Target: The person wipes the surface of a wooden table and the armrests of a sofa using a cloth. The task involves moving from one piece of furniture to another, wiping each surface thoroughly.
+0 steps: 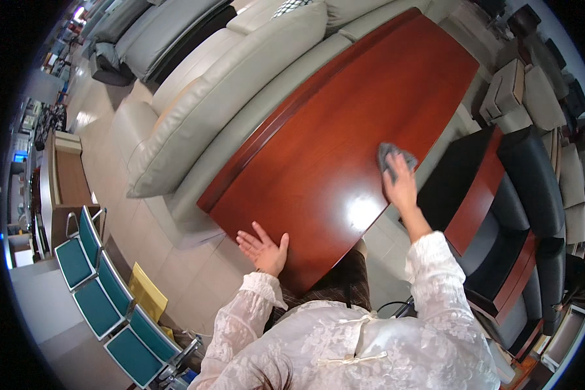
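Observation:
A large reddish-brown wooden tabletop (pixel 317 161) with a glossy surface lies before me, a raised strip running along its far edge. My right hand (pixel 400 185) presses a grey cloth (pixel 390 155) against the wood close to the right-hand edge. Nothing is in my left hand (pixel 265 249); its fingers are spread over the near left edge of the tabletop. Whether that palm touches the wood or hovers just above it, I cannot tell. A bright light reflection shows on the surface between my hands.
Behind the tabletop stands a pale leather sofa (pixel 214 107). Green-padded linked chairs (pixel 97 307) and a yellow board (pixel 148 292) are at lower left. To my right are dark armchairs (pixel 531 175) with reddish wooden armrests (pixel 477 195). Tiled floor (pixel 161 239) shows at left.

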`<action>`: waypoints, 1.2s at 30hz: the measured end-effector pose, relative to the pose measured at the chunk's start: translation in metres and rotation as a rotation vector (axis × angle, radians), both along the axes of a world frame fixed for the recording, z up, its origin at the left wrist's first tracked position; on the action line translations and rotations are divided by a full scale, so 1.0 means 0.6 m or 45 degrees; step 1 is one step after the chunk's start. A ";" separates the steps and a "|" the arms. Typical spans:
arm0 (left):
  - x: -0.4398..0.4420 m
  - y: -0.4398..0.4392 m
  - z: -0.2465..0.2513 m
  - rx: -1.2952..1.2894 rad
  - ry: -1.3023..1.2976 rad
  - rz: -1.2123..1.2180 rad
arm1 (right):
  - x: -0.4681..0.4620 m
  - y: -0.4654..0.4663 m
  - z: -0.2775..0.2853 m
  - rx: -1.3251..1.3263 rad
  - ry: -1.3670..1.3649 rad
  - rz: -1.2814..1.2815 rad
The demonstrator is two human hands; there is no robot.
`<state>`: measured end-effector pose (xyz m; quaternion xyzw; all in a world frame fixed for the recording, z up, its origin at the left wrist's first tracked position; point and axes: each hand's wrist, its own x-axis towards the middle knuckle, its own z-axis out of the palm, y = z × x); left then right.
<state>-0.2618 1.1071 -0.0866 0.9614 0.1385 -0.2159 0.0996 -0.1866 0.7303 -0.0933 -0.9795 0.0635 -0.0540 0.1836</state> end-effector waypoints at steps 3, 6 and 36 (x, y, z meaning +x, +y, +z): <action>-0.006 0.011 0.003 -0.009 -0.042 -0.126 | 0.017 0.030 -0.018 -0.054 -0.039 -0.386; -0.004 0.015 0.005 -0.066 -0.014 -0.136 | -0.046 0.144 -0.019 -0.077 0.001 -0.605; -0.085 0.068 0.040 -0.270 -0.521 -0.654 | -0.016 0.178 0.000 0.007 0.033 -0.018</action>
